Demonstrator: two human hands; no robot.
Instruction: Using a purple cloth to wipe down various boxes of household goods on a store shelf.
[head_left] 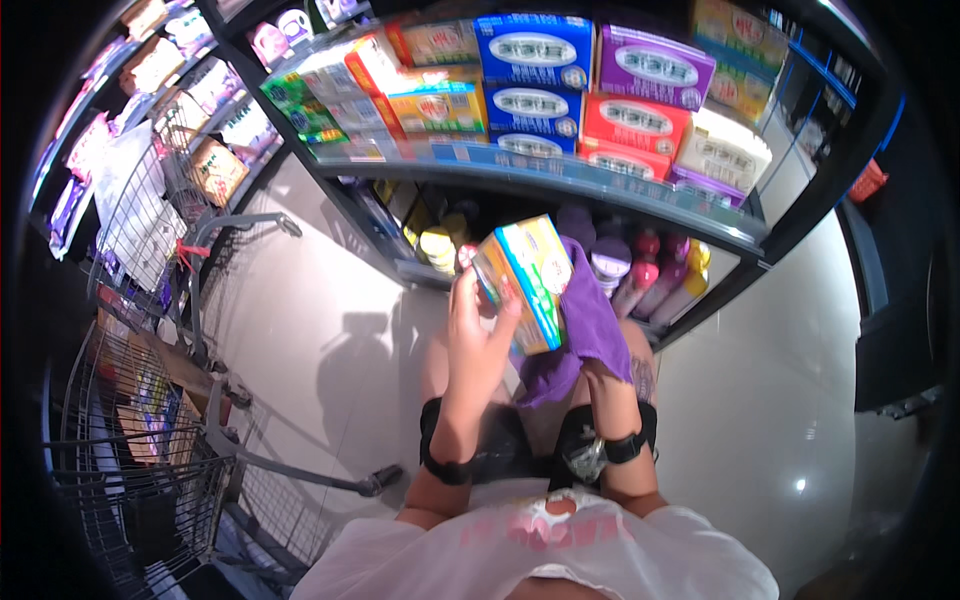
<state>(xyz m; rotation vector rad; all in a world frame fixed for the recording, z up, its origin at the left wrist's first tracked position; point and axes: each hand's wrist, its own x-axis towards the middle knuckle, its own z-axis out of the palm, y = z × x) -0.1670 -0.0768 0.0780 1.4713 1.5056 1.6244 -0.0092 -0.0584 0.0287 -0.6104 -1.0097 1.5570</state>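
My left hand (484, 322) is closed around a yellow box (540, 275) with blue edges and a green stripe, held tilted above my knees. A purple cloth (598, 325) covers my right hand and hangs below it. The cloth presses against the right side of the box. My right fingers are hidden in its folds, but the cloth stays gripped there. Just ahead, stacked boxes fill a shelf: blue (533, 50), purple (655, 66), red (635, 122) and a yellow-orange box (437, 105).
The shelf's front edge (560, 175) runs across ahead. Beneath it, bottles with pink tops (643, 274) and a yellow container (437, 248) stand behind the box. A wire shopping cart (150, 470) holding cartons is at my left, with another cart and a stocked shelf beyond. Pale tiles (740, 400) lie right.
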